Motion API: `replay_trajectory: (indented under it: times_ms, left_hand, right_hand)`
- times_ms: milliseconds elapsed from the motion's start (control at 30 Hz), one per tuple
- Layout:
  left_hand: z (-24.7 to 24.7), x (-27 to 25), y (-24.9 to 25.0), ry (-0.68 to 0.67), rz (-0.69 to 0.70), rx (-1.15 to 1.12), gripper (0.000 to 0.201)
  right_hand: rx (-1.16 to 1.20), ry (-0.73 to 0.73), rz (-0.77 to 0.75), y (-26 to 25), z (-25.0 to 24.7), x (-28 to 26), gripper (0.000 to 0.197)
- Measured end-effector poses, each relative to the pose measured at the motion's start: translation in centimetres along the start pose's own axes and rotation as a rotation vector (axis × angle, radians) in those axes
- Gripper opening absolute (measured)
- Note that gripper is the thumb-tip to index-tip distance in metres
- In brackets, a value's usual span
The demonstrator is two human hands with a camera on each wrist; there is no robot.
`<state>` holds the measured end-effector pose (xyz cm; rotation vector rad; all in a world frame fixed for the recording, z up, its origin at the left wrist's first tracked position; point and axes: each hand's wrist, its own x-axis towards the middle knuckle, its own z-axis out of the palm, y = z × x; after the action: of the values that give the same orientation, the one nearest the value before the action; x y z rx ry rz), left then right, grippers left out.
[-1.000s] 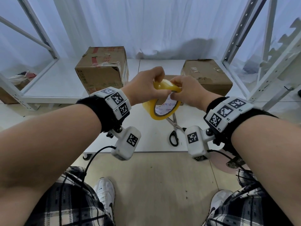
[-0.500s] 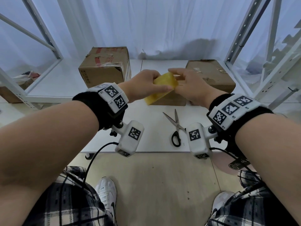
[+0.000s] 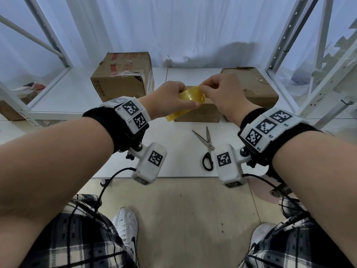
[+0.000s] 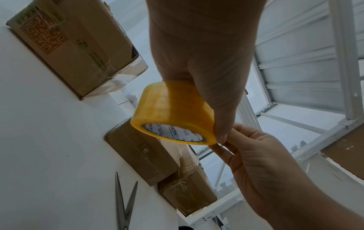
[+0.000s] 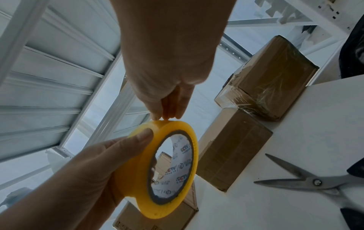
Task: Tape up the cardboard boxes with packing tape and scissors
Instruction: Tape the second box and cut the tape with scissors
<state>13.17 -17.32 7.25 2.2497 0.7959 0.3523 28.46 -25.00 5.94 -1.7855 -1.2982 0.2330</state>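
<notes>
My left hand grips a yellow roll of packing tape above the white table, thumb on one side and fingers over its outer band. In the right wrist view the tape roll shows its printed core. My right hand pinches the roll's upper rim with its fingertips; I cannot make out a loose tape end. The scissors lie open on the table below my hands, untouched. Three cardboard boxes stand behind: a large one at the left, a small one under the roll, and a flat one at the right.
White metal shelf frames rise at both sides of the table, with a white curtain behind. The table's front edge runs just past my wrists. Below it are a beige floor and my shoes. Another box sits low at the far left.
Both hands have lifted the roll and carried it farther from me, turning it from core-facing to nearly edge-on. The right fingers have shifted to its top rim. The scissors lie uncovered.
</notes>
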Motion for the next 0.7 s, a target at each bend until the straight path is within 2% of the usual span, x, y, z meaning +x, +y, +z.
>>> replay_trajectory:
  times_ms: [200, 367, 433, 500, 567, 633, 700]
  left_hand:
    - [-0.2, 0.0, 0.2, -0.022, 0.005, -0.002, 0.031]
    - [-0.2, 0.1, 0.3, -0.069, -0.022, -0.037, 0.034]
    - [-0.2, 0.2, 0.3, -0.065, -0.029, -0.033, 0.033]
    - [-0.3, 0.3, 0.2, -0.045, -0.036, -0.036, 0.030]
    - [-0.3, 0.3, 0.1, -0.031, -0.041, -0.043, 0.030]
    - [-0.2, 0.4, 0.0, -0.036, -0.040, -0.052, 0.030]
    - [-0.1, 0.4, -0.1, -0.040, -0.043, -0.055, 0.029]
  right_hand:
    - [-0.163, -0.066, -0.097, 0.1, 0.2, -0.2, 0.018]
    - [-0.186, -0.246, -0.044, 0.2, -0.8, -0.2, 0.019]
    - [-0.132, -0.246, -0.020, 0.3, -0.9, -0.3, 0.016]
    - [0.039, -0.187, 0.035, 0.5, -0.8, -0.3, 0.012]
    - [0.223, -0.150, 0.100, 0.5, -0.7, -0.4, 0.021]
    - [0.204, -0.150, 0.115, 0.7, -0.5, -0.5, 0.028]
    - [0.193, -0.140, 0.119, 0.7, -0.3, -0.6, 0.023]
